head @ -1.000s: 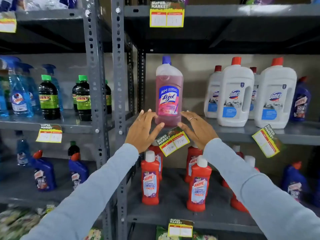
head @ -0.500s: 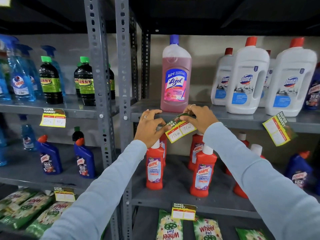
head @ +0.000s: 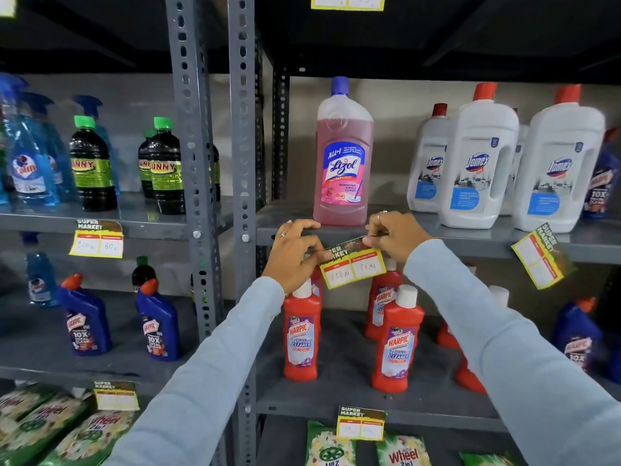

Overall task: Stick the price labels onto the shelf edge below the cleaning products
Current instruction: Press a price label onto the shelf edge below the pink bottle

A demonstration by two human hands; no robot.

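A yellow and green price label [head: 353, 266] hangs tilted at the grey shelf edge [head: 470, 245], just below the pink Lizol bottle [head: 343, 156]. My left hand [head: 294, 255] pinches the label's left end. At the label's top right corner, against the shelf edge, my right hand [head: 395, 234] pinches it between thumb and fingers. The label carries handwritten prices in two white boxes.
White Domex jugs [head: 477, 163] stand right of the Lizol, with a crooked label [head: 539, 255] below them. Red Harpic bottles [head: 396, 338] fill the shelf beneath. Green-capped dark bottles [head: 92, 163] and a stuck label [head: 97, 242] are on the left rack, past grey uprights [head: 242, 163].
Both hands dropped from beside the Lizol bottle to the label and gripped its ends. The label has turned closer to level against the shelf edge. The view shifted down.
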